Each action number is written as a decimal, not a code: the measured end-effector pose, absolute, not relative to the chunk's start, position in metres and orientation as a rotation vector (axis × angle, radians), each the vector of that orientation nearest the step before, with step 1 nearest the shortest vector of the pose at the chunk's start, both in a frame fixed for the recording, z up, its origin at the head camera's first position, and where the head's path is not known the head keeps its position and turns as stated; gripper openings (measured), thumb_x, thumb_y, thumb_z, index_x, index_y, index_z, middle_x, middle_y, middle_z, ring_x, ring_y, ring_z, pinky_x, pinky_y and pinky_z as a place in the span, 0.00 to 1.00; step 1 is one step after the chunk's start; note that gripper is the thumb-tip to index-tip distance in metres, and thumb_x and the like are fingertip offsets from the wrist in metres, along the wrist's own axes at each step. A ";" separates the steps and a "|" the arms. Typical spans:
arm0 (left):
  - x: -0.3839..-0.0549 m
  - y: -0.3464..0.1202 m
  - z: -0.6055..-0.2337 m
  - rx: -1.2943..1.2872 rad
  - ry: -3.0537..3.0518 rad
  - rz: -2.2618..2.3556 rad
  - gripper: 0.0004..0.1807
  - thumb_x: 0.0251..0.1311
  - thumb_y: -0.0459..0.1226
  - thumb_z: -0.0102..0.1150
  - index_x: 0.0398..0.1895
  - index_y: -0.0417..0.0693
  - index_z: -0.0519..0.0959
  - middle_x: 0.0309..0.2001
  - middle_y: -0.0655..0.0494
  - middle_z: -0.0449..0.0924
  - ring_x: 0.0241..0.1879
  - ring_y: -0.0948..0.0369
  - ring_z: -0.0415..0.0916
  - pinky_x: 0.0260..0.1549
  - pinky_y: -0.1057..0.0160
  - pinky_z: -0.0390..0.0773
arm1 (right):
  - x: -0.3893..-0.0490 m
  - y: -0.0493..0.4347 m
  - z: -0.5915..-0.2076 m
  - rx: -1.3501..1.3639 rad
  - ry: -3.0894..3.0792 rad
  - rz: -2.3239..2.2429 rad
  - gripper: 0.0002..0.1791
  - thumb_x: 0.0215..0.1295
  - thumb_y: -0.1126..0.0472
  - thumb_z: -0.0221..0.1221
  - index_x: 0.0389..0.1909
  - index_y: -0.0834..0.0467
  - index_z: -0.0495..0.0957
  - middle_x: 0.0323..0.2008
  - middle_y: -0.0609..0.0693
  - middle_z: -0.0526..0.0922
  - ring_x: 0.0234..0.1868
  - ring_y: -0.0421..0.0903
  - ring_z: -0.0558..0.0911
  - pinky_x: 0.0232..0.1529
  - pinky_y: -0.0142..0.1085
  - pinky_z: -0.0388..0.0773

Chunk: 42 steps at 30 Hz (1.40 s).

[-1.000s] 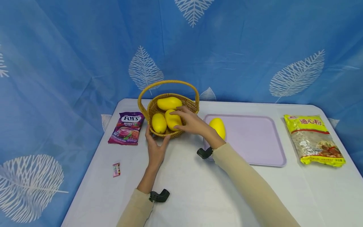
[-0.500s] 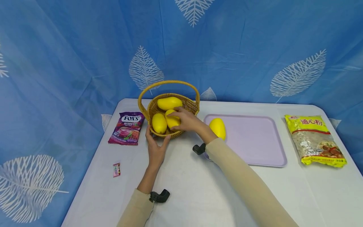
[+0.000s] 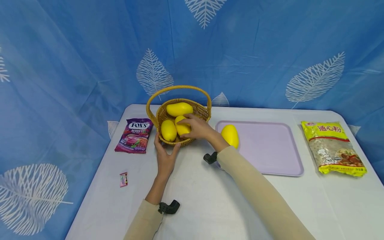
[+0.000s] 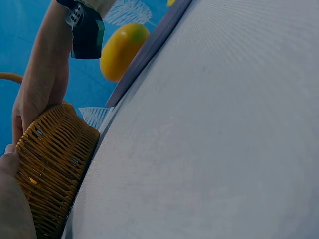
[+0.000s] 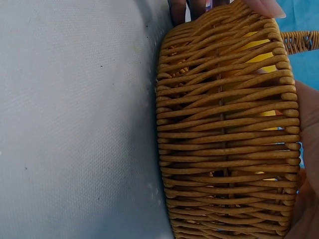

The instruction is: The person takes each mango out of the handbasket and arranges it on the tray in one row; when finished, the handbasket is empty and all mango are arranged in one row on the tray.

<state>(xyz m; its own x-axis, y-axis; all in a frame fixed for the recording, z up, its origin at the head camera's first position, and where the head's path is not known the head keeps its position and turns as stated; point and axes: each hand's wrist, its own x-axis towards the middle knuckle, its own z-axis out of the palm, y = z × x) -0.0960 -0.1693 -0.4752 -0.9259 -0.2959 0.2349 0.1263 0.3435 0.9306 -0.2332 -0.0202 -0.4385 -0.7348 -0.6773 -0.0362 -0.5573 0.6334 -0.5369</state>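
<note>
A wicker basket (image 3: 204, 111) with a tall arched handle stands at the back of the table, with three yellow mangoes in it. My left hand (image 3: 165, 161) holds the basket's near left side, thumb in front and fingers round the left. Over the near right rim reaches my right hand (image 3: 198, 128), its fingers and thumb curled round the right-hand mango (image 3: 181, 125). Beside that one lies another mango (image 3: 168, 130), and a third mango (image 3: 179, 109) lies behind them. In the right wrist view the woven basket wall (image 5: 227, 129) hides most of the right hand's grip.
A lilac tray (image 3: 267, 150) lies to the right, bearing one mango (image 3: 230, 136) at its left end. Farther right is a yellow food packet (image 3: 333, 148). A purple candy bag (image 3: 135, 136) and a small wrapped sweet (image 3: 123, 179) lie on the left.
Over the first half second my right hand moved slightly left and settled around the right-hand mango. Since then it has hardly moved. My left hand and the basket stay in place.
</note>
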 end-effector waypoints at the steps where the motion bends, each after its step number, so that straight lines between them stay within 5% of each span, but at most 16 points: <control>1: -0.096 -0.169 -0.475 0.156 -2.253 -1.607 0.48 0.64 0.37 0.63 0.76 0.39 0.41 0.77 0.40 0.43 0.75 0.48 0.46 0.71 0.40 0.51 | -0.233 -0.020 -0.439 -1.007 2.620 -0.748 0.32 0.56 0.45 0.69 0.63 0.47 0.76 0.73 0.56 0.62 0.71 0.55 0.65 0.68 0.52 0.66; 19: -0.109 -0.176 -0.517 0.168 -2.225 -1.597 0.49 0.62 0.47 0.64 0.78 0.58 0.41 0.78 0.55 0.43 0.75 0.57 0.47 0.72 0.47 0.52 | -0.232 -0.010 -0.433 -1.005 2.612 -0.872 0.31 0.57 0.47 0.69 0.63 0.47 0.76 0.72 0.57 0.64 0.71 0.57 0.66 0.69 0.53 0.63; 27: -0.109 -0.176 -0.513 0.178 -2.244 -1.605 0.51 0.62 0.44 0.64 0.78 0.54 0.40 0.77 0.49 0.44 0.74 0.52 0.50 0.69 0.46 0.57 | -0.229 0.000 -0.418 -1.049 2.652 -0.979 0.31 0.57 0.47 0.69 0.62 0.48 0.77 0.71 0.58 0.65 0.70 0.58 0.66 0.68 0.53 0.66; 34: -0.098 -0.170 -0.482 0.154 -2.245 -1.617 0.48 0.64 0.39 0.63 0.76 0.40 0.40 0.76 0.39 0.44 0.73 0.45 0.51 0.68 0.41 0.57 | -0.216 0.021 -0.399 -1.101 2.687 -1.178 0.30 0.57 0.50 0.70 0.62 0.49 0.77 0.71 0.56 0.64 0.69 0.56 0.67 0.66 0.52 0.69; 42: -0.095 -0.168 -0.474 0.168 -2.242 -1.635 0.48 0.64 0.39 0.62 0.76 0.39 0.41 0.76 0.39 0.45 0.73 0.46 0.50 0.69 0.42 0.56 | -0.191 0.059 -0.374 -1.162 2.684 -1.418 0.31 0.54 0.56 0.72 0.61 0.52 0.77 0.72 0.54 0.61 0.64 0.53 0.72 0.43 0.40 0.85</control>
<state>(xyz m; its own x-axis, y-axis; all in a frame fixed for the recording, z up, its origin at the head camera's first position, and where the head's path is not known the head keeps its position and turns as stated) -0.0954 -0.1680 -0.4740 -0.9283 -0.3022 0.2166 0.1139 0.3235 0.9394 -0.1910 0.0592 -0.3743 -0.7391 -0.5412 0.4011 -0.6363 0.3654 -0.6794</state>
